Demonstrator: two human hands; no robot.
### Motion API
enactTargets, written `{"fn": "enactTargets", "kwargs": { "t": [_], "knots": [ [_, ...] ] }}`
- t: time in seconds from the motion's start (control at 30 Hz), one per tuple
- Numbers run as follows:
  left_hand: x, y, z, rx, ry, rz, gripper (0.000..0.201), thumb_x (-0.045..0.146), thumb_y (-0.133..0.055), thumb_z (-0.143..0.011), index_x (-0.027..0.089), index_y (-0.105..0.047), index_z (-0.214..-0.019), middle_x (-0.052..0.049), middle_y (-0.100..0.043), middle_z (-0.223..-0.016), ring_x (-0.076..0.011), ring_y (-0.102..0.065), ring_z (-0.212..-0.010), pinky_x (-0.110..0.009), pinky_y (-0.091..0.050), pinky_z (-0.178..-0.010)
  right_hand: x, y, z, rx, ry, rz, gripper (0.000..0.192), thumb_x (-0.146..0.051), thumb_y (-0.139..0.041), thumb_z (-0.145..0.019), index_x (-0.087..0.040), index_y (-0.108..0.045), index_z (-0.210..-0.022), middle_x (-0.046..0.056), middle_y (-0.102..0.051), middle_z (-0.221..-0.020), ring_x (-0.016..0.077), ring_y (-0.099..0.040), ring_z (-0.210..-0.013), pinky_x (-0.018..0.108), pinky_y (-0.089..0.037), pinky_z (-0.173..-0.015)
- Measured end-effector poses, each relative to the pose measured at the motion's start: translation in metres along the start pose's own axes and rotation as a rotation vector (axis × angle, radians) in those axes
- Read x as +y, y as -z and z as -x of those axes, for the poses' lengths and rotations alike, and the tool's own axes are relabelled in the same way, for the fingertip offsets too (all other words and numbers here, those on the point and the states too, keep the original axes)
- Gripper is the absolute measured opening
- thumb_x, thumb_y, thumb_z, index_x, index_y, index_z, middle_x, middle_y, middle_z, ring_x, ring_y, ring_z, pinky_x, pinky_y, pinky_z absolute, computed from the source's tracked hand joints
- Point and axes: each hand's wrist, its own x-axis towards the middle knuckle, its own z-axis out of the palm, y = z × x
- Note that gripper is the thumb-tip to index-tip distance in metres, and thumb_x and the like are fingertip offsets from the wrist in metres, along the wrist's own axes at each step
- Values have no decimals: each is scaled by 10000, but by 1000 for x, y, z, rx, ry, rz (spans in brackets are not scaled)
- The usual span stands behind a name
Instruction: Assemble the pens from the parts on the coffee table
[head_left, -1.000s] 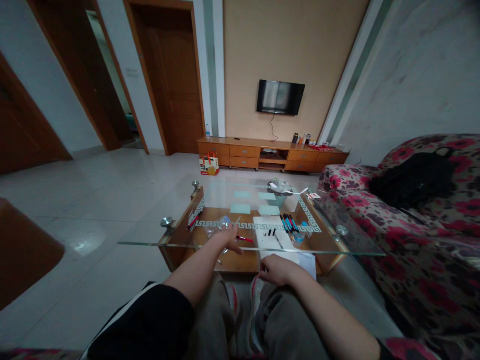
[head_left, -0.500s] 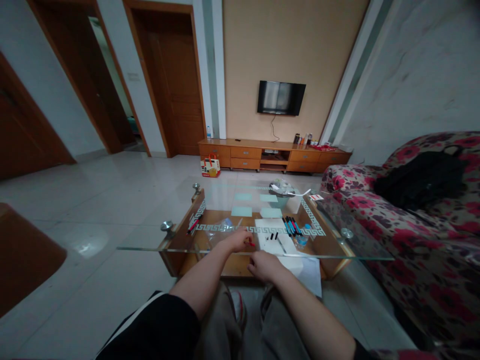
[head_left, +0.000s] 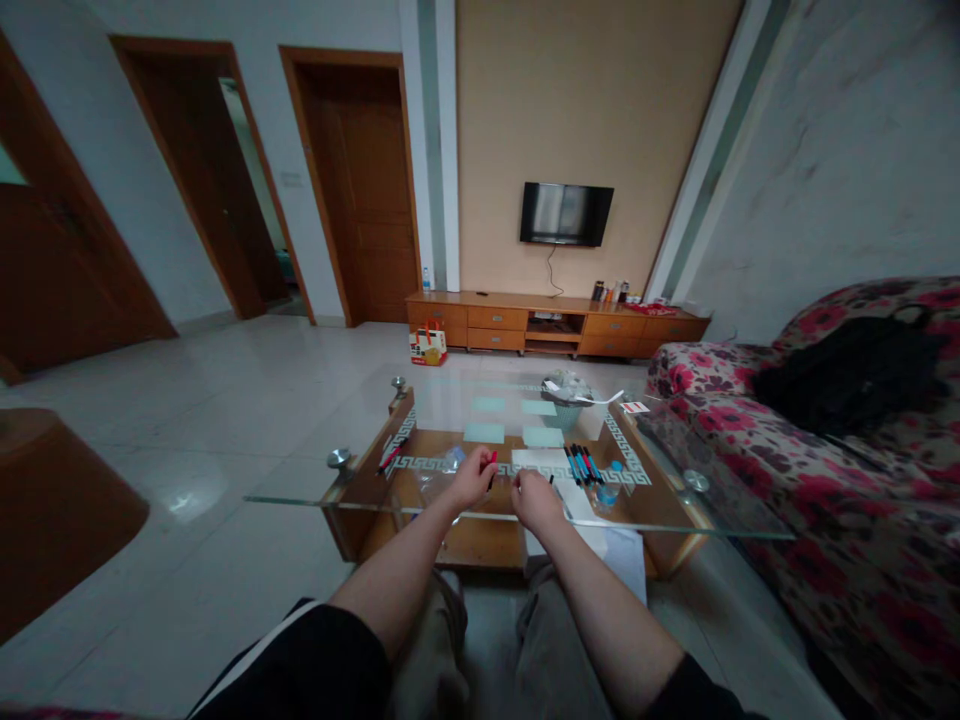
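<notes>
My left hand (head_left: 472,478) is closed over the glass coffee table (head_left: 292,495), pinching a small red pen part (head_left: 493,457) with a dark bit below it. Close beside it on the right, my right hand (head_left: 535,498) is closed too, fingertips pressed together; what they hold, if anything, is too small to make out. White paper (head_left: 531,458) lies under and beyond the right hand. A row of blue, red and black pens (head_left: 583,464) rests right of the hands. Red and black pens (head_left: 391,458) lie toward the table's left side.
A clear plastic bag (head_left: 439,482) lies left of my hands. A small bottle (head_left: 609,490) is near the pen row. Farther back are a lined wastebasket (head_left: 568,412) and a card (head_left: 635,407). The flowered sofa (head_left: 720,400) stands on the right.
Both hands have risen farther over the table. The left hand now lifts the red part upright, and the right covers some small black pieces seen before. The view has tilted up slightly.
</notes>
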Motion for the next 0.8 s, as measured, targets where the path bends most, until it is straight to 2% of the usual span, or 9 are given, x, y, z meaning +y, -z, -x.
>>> {"fn": "enactTargets", "kwargs": {
  "t": [0.1, 0.23, 0.43, 0.63, 0.8],
  "knots": [
    [-6, -2, 2, 77, 39, 88, 212, 227, -599, -859, 201, -525, -1056, 30, -616, -758, -128, -594, -661, -246, -464, -678, -3, -6, -12, 100, -19, 48, 215, -194, -518, -910, -153, -674, -1053, 136, -654, -1087, 242, -598, -1034, 307, -419, -818],
    [-9, -8, 3, 122, 2, 74, 362, 218, -563, -881, 208, -513, -1240, 11, -645, -788, -144, -622, -675, -256, -478, -678, -9, -16, -26, 189, -3, 156, 229, -197, -557, -891, -147, -673, -1083, 162, -612, -1153, 278, -517, -1111, 355, -381, -873],
    [2, -19, -9, 215, -84, 14, 251, 238, -531, -911, 220, -571, -1157, 7, -638, -821, -147, -616, -751, -248, -461, -712, -11, -29, -48, 203, 37, 265, 285, -162, -456, -947, -121, -700, -1089, 199, -599, -1186, 291, -473, -1128, 387, -329, -901],
    [-1, -21, -34, 251, -19, 99, 239, 232, -561, -888, 217, -557, -1126, 24, -625, -766, -140, -611, -697, -239, -443, -687, -14, -38, -58, 138, 63, 321, 313, -137, -447, -947, -146, -746, -1035, 201, -614, -1196, 302, -470, -1135, 400, -310, -905],
    [-8, -20, -33, 275, 7, 168, 218, 240, -548, -892, 206, -543, -1107, 18, -636, -769, -139, -617, -692, -242, -456, -683, -18, -46, -63, 129, 54, 343, 305, -142, -466, -936, -149, -760, -1016, 204, -622, -1184, 307, -484, -1112, 405, -312, -881]
  ]
}}
